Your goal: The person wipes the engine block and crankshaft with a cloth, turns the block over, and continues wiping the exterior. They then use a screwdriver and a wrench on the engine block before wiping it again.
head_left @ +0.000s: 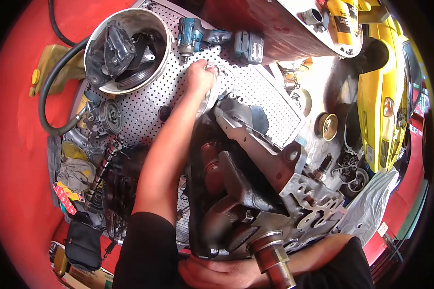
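- left hand (200, 73) on the perforated desk (144, 103), fingers curled round a shiny ring (216, 89)
- right hand (217, 272) against the engine block (255, 183), can't tell if its fingers grip

Perforated steel bench top (144, 106). Engine block (255, 192) lies across its near half. Round metal tub (149, 19) holding dark parts stands at the far left corner. Teal impact wrench (197, 33) lies just beside the tub. Pulley unit (108, 115) sits at the left edge.
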{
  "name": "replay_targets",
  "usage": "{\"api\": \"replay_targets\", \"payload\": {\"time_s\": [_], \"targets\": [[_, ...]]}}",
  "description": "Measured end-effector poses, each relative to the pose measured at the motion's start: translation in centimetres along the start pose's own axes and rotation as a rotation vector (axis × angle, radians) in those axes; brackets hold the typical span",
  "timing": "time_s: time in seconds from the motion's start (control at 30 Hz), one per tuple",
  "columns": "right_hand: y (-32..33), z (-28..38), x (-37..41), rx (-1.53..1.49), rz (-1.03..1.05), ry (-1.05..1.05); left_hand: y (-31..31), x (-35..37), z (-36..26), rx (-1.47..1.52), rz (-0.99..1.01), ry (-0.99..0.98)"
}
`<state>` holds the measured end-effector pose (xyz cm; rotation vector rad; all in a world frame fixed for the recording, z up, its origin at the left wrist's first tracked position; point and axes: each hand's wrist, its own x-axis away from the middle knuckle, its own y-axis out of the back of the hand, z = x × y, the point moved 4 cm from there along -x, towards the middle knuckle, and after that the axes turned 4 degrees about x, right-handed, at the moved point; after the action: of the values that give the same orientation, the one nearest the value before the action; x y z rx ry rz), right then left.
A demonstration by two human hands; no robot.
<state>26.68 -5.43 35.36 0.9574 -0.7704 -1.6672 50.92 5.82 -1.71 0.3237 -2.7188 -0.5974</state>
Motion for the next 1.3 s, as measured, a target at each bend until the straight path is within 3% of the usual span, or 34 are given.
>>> {"api": "replay_targets", "payload": {"time_s": [0.07,0.17,0.27,0.37,0.43,0.5,0.57,0.6,0.7,0.77,0.8,0.9,0.97,1.0,1.07,1.17,1.23,1.27,1.3], "targets": [[-0.3,0.3,0.1,-0.045,-0.012,-0.028,-0.5,-1.1,1.7,0.213,0.133,0.118],[0.1,-0.2,-0.2,0.022,-0.031,-0.001,-0.8,-2.0,2.5,0.153,0.171,0.144],[-0.3,-0.1,0.0,0.079,-0.033,0.015,-0.1,-1.4,0.3,-0.091,0.079,0.102],[-0.6,0.1,0.1,0.088,-0.011,0.032,-0.2,-1.1,2.1,-0.161,0.037,-0.075],[-0.6,0.5,0.1,0.105,0.0,0.037,2.2,1.1,0.7,-0.276,0.244,0.105],[-0.6,0.6,0.2,0.135,0.007,0.043,4.1,2.5,-0.2,-0.38,0.282,0.168],[-0.7,0.7,0.2,0.145,0.007,0.046,5.5,2.5,-0.4,-0.365,0.107,0.173],[-0.8,0.9,0.2,0.148,0.01,0.05,6.6,2.9,-2.5,-0.33,-0.106,0.204],[-1.1,1.1,0.3,0.143,0.023,0.052,4.8,1.6,-5.4,-0.186,-0.183,-0.296],[-1.2,1.3,0.4,0.133,0.042,0.053,1.2,0.1,-5.3,-0.388,0.004,-0.512],[-1.2,1.5,0.4,0.136,0.051,0.055,-0.3,-0.3,-5.2,-0.355,0.168,-0.39],[-1.7,1.8,0.5,0.329,0.088,0.145,-2.0,-1.1,-5.2,-0.481,0.268,-0.23],[-2.1,2.4,0.4,0.483,0.103,0.227,-1.9,-1.0,-5.3,-0.487,0.232,-0.207],[-2.1,2.2,0.6,0.193,0.082,0.094,-1.8,-0.9,-5.7,-0.53,0.26,-0.171],[-2.4,1.9,1.1,-0.384,0.037,-0.184,-2.0,-0.4,-5.8,-0.536,0.131,-0.21],[-2.4,2.5,0.5,0.426,0.066,0.178,-2.4,0.2,-5.3,-0.463,-0.032,-0.299],[-2.5,2.8,0.5,0.438,0.052,0.133,-1.5,0.0,-6.1,-0.342,-0.096,-0.41],[-2.7,2.8,0.5,0.452,0.041,0.115,-1.6,0.1,-6.3,-0.374,0.022,-0.427],[-2.8,3.1,0.4,0.476,0.039,0.123,-2.6,-0.1,-5.9,-0.387,0.147,-0.315]]}}
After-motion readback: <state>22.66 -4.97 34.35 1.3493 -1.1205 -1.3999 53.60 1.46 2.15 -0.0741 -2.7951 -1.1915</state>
